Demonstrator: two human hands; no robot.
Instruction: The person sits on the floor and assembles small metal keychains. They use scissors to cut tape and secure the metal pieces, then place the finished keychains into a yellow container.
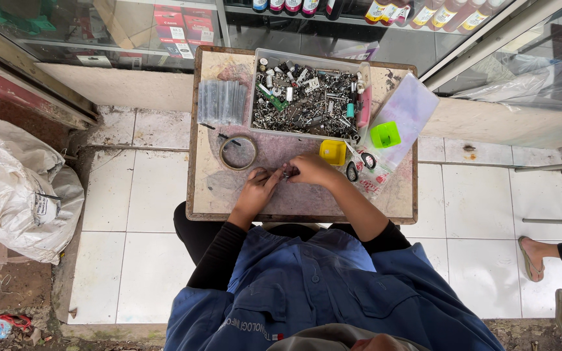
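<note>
My left hand (257, 188) and my right hand (311, 170) meet over the middle of a small worn wooden table (211, 195). Their fingertips pinch a small dark metal part (287, 173) between them; its shape is too small to tell. Just beyond the hands stands a clear plastic tray (307, 97) heaped with several small metal parts and screws. A roll of tape (238, 152) lies left of the hands. A small yellow tub (332, 152) sits right behind my right hand.
A bundle of clear plastic bags (222, 102) lies at the table's far left. A green tub (385, 134), a clear lid (406, 117) and scissors (358, 166) are at the right. A white sack (17, 188) sits on the floor left. Another person's sandalled feet (557, 279) are at right.
</note>
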